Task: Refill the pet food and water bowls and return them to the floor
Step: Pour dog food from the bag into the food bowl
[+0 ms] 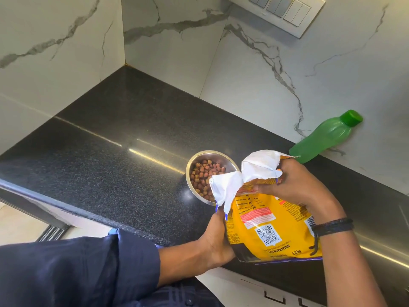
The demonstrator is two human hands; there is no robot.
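Nearest the bench's front edge, the yellow dog-food bag (267, 229) is held upright between both hands. The left hand (215, 238) is closed around the bag's lower left side, and the right hand (294, 187) is clenched on the crumpled top, where the white inner lining is folded outward. The bag is judged soft and pliant, fairly light, with loose contents that shift; its glossy film may be slippery, so it is best gripped low on the body with the mouth pinched shut.

Just behind the bag's top, touching or nearly so, the steel bowl (194, 161) stands on the dark bench (110, 151), some way in from the front edge. It is filled with brown kibble (202, 176). The bowl is judged rigid, smooth and easily slid; it should be taken by the rim with both hands and kept level, as kibble would spill.

Farthest, at the bench's back edge against the marble wall, a green bottle (325, 136) with its cap on is seen. No water bowl is in view.
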